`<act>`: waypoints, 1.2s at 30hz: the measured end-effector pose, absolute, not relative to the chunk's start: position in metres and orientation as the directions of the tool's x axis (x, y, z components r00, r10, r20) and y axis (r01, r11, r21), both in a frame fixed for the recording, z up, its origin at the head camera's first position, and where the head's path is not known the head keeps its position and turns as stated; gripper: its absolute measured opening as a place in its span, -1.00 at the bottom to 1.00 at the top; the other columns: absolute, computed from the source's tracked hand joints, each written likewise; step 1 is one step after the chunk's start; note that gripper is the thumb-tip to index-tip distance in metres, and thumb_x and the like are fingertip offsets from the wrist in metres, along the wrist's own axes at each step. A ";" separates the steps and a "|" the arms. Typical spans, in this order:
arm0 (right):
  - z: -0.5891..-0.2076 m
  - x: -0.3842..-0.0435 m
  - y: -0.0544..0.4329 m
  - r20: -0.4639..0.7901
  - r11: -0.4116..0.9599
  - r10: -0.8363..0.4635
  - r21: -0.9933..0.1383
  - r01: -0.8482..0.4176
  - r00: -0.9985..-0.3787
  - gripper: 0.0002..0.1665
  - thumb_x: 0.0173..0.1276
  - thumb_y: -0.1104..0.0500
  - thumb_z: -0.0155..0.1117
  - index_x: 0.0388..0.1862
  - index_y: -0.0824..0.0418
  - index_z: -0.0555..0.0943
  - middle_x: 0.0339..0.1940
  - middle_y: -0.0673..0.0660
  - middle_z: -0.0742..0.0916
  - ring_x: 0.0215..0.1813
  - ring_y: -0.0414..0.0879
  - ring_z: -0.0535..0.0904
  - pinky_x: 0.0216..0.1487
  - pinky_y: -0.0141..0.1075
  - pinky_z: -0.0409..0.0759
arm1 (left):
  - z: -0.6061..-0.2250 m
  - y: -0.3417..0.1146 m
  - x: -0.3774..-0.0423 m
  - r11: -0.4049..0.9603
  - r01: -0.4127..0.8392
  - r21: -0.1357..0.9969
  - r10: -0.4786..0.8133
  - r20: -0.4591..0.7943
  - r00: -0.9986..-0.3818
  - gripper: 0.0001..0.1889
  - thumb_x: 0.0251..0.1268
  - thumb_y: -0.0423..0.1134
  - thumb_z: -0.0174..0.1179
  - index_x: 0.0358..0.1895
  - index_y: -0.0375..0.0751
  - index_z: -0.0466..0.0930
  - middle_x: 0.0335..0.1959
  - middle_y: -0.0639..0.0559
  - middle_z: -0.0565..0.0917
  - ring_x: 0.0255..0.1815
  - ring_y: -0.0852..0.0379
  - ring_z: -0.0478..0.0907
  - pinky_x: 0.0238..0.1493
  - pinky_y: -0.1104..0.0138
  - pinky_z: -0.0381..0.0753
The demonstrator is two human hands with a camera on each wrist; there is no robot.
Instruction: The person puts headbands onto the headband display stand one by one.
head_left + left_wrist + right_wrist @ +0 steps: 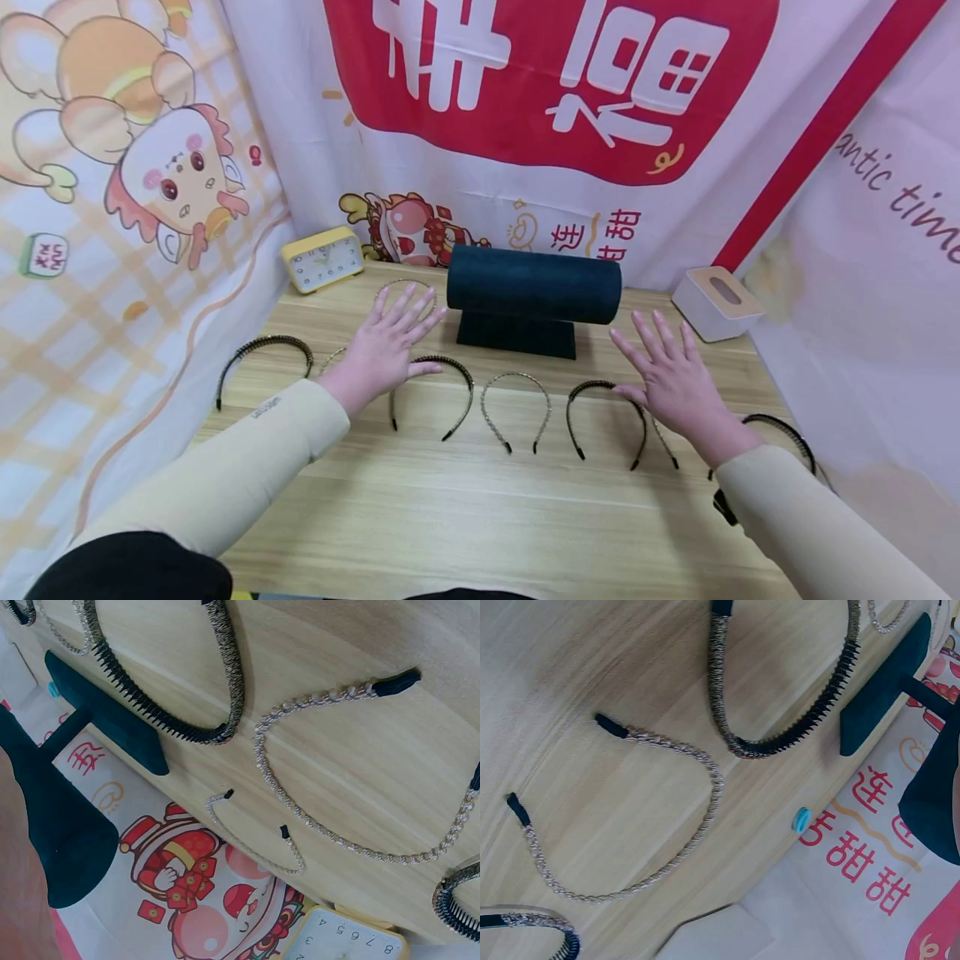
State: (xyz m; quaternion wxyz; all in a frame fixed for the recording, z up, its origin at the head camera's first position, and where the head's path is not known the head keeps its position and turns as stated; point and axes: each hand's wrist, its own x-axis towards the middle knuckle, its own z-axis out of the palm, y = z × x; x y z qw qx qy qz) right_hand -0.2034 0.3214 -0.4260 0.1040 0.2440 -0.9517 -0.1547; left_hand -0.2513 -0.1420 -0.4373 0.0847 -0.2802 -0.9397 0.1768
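Note:
My left hand (386,346) is held over the table with its fingers spread, holding nothing. Beneath and beside it are a dark toothed headband (471,392) and a pale braided headband (259,746), which the hand partly hides in the head view. On the other side, my right hand (671,379) also has its fingers spread and nothing in them. Near its thumb is another dark toothed headband (592,385); a pale twisted headband (717,787) is partly covered by the hand in the head view. Between the hands lies a thin beaded headband (517,374).
A dark green padded roll stand (532,283) stands at the back middle. A yellow clock (322,258) is at back left, a tissue box (716,304) at back right. More headbands include dark ones at far left (281,338) and far right (780,422). Printed cloths enclose the table.

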 end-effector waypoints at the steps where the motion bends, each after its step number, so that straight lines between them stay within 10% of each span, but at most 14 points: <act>1: -0.426 -0.203 0.322 0.124 0.833 -0.497 0.344 -0.433 -0.859 0.06 0.32 -0.42 0.13 0.63 -0.05 0.01 0.63 0.24 -0.14 0.57 0.27 -0.31 0.44 0.22 -0.47 | -0.437 -0.142 -0.251 0.782 0.497 -0.376 0.556 0.061 -0.829 0.01 0.17 0.63 -0.64 0.59 0.11 -0.40 0.56 -0.04 -0.59 0.52 -0.13 -0.66 0.40 -0.15 -0.63; 21: -0.425 -0.206 0.324 0.178 0.830 -0.509 0.361 -0.425 -0.842 0.11 0.25 -0.44 0.19 0.63 -0.07 0.02 0.63 0.24 -0.13 0.58 0.23 -0.38 0.45 0.22 -0.45 | -0.434 -0.148 -0.245 0.809 0.476 -0.344 0.530 0.078 -0.844 -0.03 0.24 0.58 -0.50 0.60 0.10 -0.35 0.57 -0.05 -0.51 0.53 -0.15 -0.62 0.40 -0.13 -0.64; 36: -0.410 -0.253 0.276 0.289 0.861 -0.508 0.191 -0.471 -0.811 0.28 0.14 -0.14 0.51 0.65 -0.05 -0.10 0.62 0.24 -0.03 0.59 0.18 -0.23 0.51 0.12 -0.28 | -0.437 -0.184 -0.291 0.949 0.309 -0.067 0.313 0.080 -0.946 -0.05 0.39 0.40 -0.23 0.59 -0.08 -0.38 0.57 -0.15 -0.41 0.55 -0.20 -0.46 0.35 -0.03 -0.73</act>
